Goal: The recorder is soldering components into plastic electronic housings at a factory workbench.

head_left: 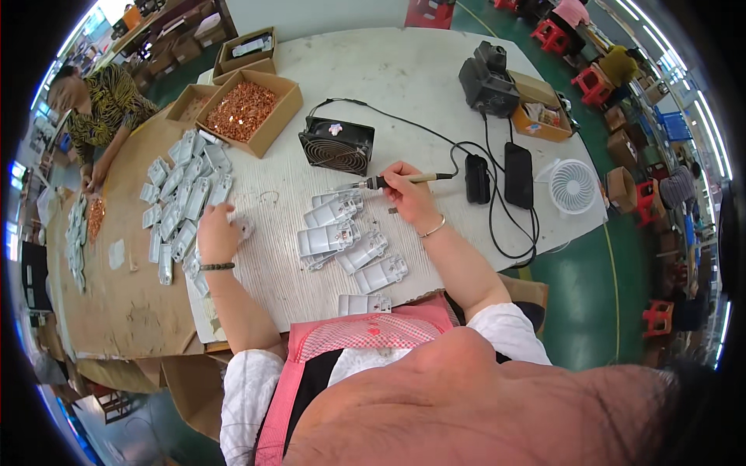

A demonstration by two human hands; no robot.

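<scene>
Grey casings (325, 239) are lying beside soldering iron (373, 183); right grip (410, 194) is clamping it; left grip (218, 235), cannot tell. Slipping risks scorching casings.

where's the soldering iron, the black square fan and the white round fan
Soldering iron (431, 178), head view: tan rear handle.
Black square fan (336, 152), head view: front grille.
White round fan (573, 187), head view: front grille.

I see casings (184, 190) piled left on table (412, 78), parts box (280, 121) behind them, fan (338, 146) mid-table, second fan (573, 186) right edge.
</scene>
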